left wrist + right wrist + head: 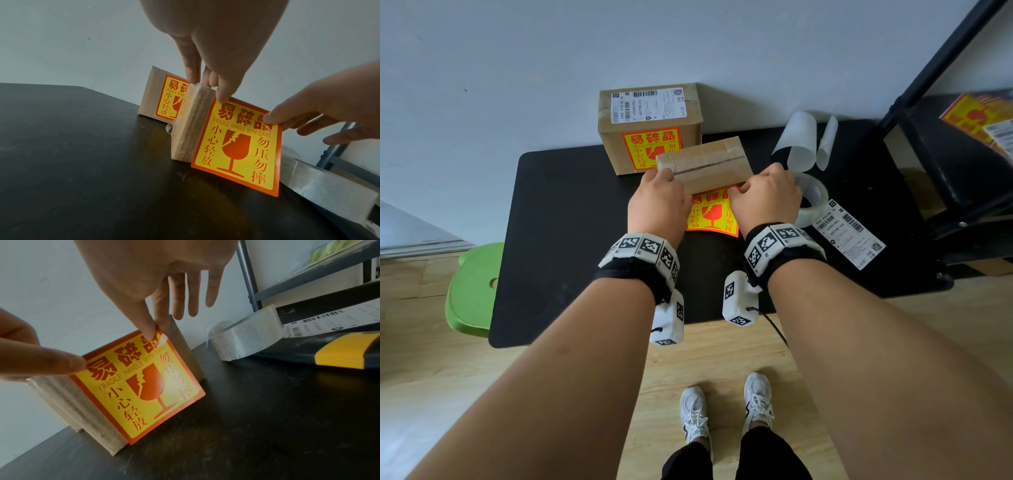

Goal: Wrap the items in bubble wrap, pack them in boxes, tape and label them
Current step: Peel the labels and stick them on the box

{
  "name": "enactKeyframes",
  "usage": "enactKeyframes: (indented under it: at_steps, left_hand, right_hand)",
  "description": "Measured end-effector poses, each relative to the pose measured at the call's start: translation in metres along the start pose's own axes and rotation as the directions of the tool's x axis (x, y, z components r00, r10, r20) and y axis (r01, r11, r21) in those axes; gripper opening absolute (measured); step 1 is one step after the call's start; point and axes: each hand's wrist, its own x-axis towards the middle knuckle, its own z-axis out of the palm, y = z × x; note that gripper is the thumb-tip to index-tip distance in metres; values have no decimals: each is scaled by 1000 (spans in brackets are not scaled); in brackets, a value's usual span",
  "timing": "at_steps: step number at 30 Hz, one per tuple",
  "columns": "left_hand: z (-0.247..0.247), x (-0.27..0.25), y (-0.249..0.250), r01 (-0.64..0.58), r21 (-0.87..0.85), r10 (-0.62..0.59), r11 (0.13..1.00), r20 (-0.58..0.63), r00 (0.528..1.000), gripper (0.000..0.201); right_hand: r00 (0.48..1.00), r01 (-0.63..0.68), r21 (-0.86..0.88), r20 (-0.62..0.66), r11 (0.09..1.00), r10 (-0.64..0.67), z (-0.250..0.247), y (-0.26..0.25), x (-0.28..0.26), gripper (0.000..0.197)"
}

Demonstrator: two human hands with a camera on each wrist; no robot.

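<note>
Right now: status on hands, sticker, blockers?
Left hand pinches small box and fragile sticker top corner; right hand pinches the other corner. Sticker top on, bottom loose. Tape roll beside, not blocking.

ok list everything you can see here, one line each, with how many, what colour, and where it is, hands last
small box: 1, brown, taped, standing on edge mid-table
fragile sticker: 1, yellow and orange, against the small box's near face
large box: 1, brown, sticker and white label on it, back of table by the wall
tape roll: 1, clear, right of the small box
shipping label: 1, white, loose on the table's right side
backing sheets: 2, white, curled, back right
table: 1, black
stool: 1, green, left of table
shelf: 1, black, far right
left hand: pinches the small box's top left corner
right hand: pinches the sticker's top right corner
</note>
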Motion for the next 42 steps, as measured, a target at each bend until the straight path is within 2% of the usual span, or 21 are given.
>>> enactKeyframes:
  at_steps: [5,7,10,12,13,14,16,17,19,20,25,28,34,42]
  left_hand:
    - [0,2,-2,-35,1,35,999,0,999,33]
    - [2,3,-2,-36,-8,36,999,5,999,33]
    - [5,2,-3,-44,-65,40,997,-59,997,26]
    - [7,1,-1,13,-97,-17,995,-41,999,15]
    - [7,1,0,57,-119,-60,991,-23,998,19]
    - [8,1,1,109,-166,-113,980,-10,994,34]
    - [8,3,-1,271,-303,-270,913,46,962,60]
    - [9,4,-2,354,-330,-334,875,119,935,66]
    - [15,7,-8,442,-316,-369,840,264,891,61]
    - [17,7,-12,453,-330,-367,828,291,884,56]
    - [13,7,-20,427,-418,-349,802,252,903,44]
    - [7,5,-20,448,-431,-379,783,239,894,43]
    - [-2,6,-20,493,-383,-409,781,283,868,47]
    - [2,5,-32,447,-459,-305,768,351,885,31]
  right_hand:
    - [997,-74,-56,-14,996,74,-2,-3,3,42]
    - [987,-160,-30,-35,987,159,-5,2,6,52]
    - [982,-187,79,-4,979,188,-8,9,12,50]
    - [981,-180,227,118,957,156,-5,7,16,57]
    - [974,-184,292,181,939,135,-3,4,17,59]
    - [968,-186,334,224,924,114,-1,2,17,55]
    - [963,-189,392,254,900,91,2,-2,17,40]
    - [963,-192,417,256,888,88,2,-2,16,36]
    - [962,-197,455,260,868,82,1,0,15,35]
    - [963,-195,470,260,861,76,1,1,14,34]
    - [965,-214,559,247,801,86,-1,2,8,31]
    - [965,-219,588,246,779,86,-5,-2,9,29]
    - [963,-245,565,238,788,129,-2,-6,9,44]
    - [961,-235,575,259,784,98,1,0,8,39]
